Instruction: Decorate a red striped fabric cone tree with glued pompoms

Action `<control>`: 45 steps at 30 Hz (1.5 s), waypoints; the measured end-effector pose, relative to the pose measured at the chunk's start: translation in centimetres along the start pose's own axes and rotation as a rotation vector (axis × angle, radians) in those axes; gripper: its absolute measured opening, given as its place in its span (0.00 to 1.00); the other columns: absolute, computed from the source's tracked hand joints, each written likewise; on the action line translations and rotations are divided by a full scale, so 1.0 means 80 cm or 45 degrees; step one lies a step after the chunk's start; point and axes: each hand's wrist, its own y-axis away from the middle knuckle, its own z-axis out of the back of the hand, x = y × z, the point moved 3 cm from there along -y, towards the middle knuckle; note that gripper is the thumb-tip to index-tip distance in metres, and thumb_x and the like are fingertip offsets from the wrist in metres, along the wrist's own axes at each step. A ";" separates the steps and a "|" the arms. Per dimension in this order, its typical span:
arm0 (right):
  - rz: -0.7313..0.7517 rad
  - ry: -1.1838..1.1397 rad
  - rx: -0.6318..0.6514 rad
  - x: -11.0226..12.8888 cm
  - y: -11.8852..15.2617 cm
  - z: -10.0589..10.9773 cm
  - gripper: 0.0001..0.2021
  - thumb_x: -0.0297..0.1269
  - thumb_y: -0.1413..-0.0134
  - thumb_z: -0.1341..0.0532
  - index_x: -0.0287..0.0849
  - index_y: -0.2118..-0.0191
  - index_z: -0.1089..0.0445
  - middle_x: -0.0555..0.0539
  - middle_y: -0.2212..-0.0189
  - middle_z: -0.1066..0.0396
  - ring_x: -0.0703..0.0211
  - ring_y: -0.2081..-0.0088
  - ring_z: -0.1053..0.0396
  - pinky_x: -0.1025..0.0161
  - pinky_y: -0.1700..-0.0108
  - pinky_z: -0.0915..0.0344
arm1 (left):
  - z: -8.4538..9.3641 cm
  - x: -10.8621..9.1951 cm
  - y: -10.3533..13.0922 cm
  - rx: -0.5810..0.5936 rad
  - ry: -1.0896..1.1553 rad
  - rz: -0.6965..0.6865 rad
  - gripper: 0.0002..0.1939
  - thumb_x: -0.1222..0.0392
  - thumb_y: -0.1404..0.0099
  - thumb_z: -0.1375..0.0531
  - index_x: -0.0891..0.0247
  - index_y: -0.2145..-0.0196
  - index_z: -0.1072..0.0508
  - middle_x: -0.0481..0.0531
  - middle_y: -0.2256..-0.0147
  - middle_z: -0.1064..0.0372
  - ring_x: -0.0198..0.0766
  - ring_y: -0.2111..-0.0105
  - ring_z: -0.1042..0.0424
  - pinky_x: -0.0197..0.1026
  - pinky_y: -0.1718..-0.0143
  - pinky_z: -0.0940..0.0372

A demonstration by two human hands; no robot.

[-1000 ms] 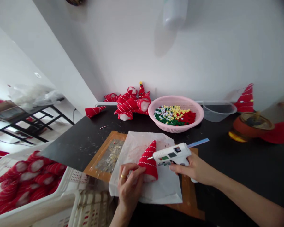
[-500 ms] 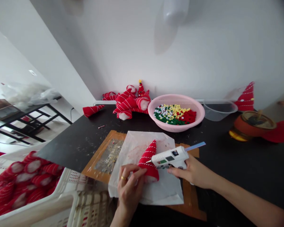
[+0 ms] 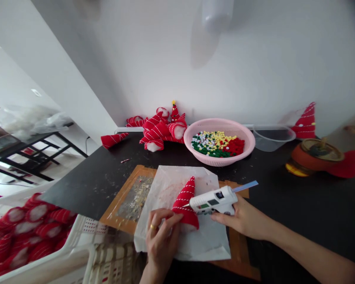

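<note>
A stuffed red cone with white stitched stripes lies on a sheet of white paper, its tip pointing away from me. My left hand, with a ring on one finger, grips the cone's lower left edge. In my right hand is a white hot glue gun, a bluish glue stick poking out of its back. The gun's nozzle meets or nearly touches the cone's middle; contact is hard to tell. White stuffing shows at the cone's base.
A pink basket holds pompoms in several colours. Behind, red striped cones are piled against the wall. White crates with more cones stand at the lower left. A clear bowl and an amber jar sit to the right.
The glue gun's nozzle has shifted slightly lower on the cone. My left hand keeps its hold, and the view has moved a little.
</note>
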 end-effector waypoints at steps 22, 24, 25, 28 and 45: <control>-0.316 -0.414 -0.026 -0.007 -0.003 0.015 0.18 0.52 0.49 0.33 0.39 0.71 0.29 0.49 0.79 0.28 0.67 0.81 0.43 0.67 0.78 0.48 | 0.000 -0.001 -0.004 -0.012 -0.001 0.032 0.12 0.75 0.36 0.38 0.60 0.61 0.22 0.51 0.64 0.30 0.37 0.62 0.30 0.39 0.60 0.32; -0.303 -0.351 -0.094 -0.011 -0.006 0.015 0.17 0.51 0.49 0.32 0.40 0.70 0.29 0.50 0.80 0.30 0.67 0.81 0.43 0.67 0.79 0.49 | -0.001 -0.001 -0.004 -0.009 -0.002 0.023 0.12 0.75 0.36 0.38 0.60 0.61 0.22 0.50 0.64 0.30 0.36 0.62 0.30 0.39 0.60 0.32; -0.292 -0.325 -0.118 -0.013 -0.008 0.014 0.16 0.50 0.48 0.32 0.40 0.70 0.29 0.51 0.80 0.31 0.67 0.81 0.43 0.67 0.78 0.48 | 0.000 -0.001 -0.004 -0.010 0.000 0.021 0.12 0.75 0.36 0.38 0.60 0.61 0.22 0.50 0.64 0.30 0.36 0.63 0.30 0.39 0.60 0.32; -0.231 -0.249 -0.128 -0.016 -0.011 0.011 0.13 0.47 0.46 0.33 0.41 0.68 0.29 0.53 0.80 0.32 0.65 0.78 0.40 0.66 0.75 0.43 | 0.000 -0.001 -0.004 -0.017 0.010 0.022 0.12 0.75 0.36 0.38 0.59 0.60 0.22 0.50 0.64 0.30 0.37 0.63 0.30 0.40 0.60 0.32; -0.007 -0.054 -0.085 -0.005 -0.012 0.003 0.11 0.40 0.40 0.35 0.44 0.53 0.23 0.48 0.58 0.21 0.51 0.56 0.26 0.58 0.50 0.31 | 0.000 0.000 -0.003 -0.013 0.009 0.028 0.13 0.74 0.36 0.38 0.58 0.60 0.22 0.50 0.65 0.30 0.37 0.63 0.29 0.39 0.61 0.31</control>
